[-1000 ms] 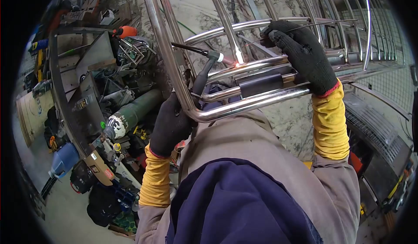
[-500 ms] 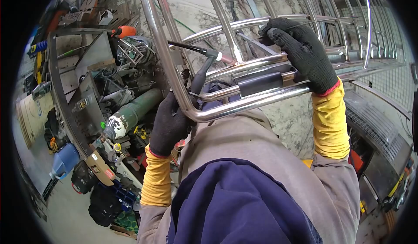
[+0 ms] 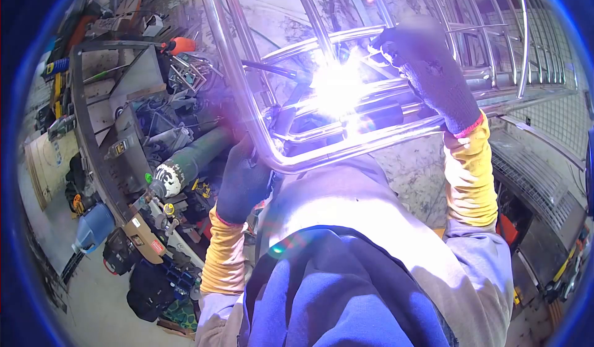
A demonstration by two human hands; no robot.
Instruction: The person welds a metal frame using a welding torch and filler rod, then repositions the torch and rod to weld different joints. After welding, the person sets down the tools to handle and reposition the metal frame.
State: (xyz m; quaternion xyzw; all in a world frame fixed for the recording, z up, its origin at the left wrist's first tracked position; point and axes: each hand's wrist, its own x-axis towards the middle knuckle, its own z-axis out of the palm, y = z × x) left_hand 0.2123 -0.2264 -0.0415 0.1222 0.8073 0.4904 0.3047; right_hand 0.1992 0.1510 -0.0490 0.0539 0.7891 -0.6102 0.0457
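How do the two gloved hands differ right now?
The left hand sits low, beneath the bent steel tube, wrapped around the welding torch; the right hand is higher, pinching a thin wire rod. The left hand is in shadow; the right hand is washed by the arc glare. Both wear dark gloves and yellow sleeves.

Tight here: frame [image 3: 309, 160] bars leave only slim gaps to pass; gas cylinder [image 3: 197, 155] and tool clutter [image 3: 179, 68] crowd its left edge

No legible writing
Sticker [image 3: 166, 178] on the green cylinder [image 3: 201, 152] and red label [image 3: 156, 246] below it: too blurred to read.
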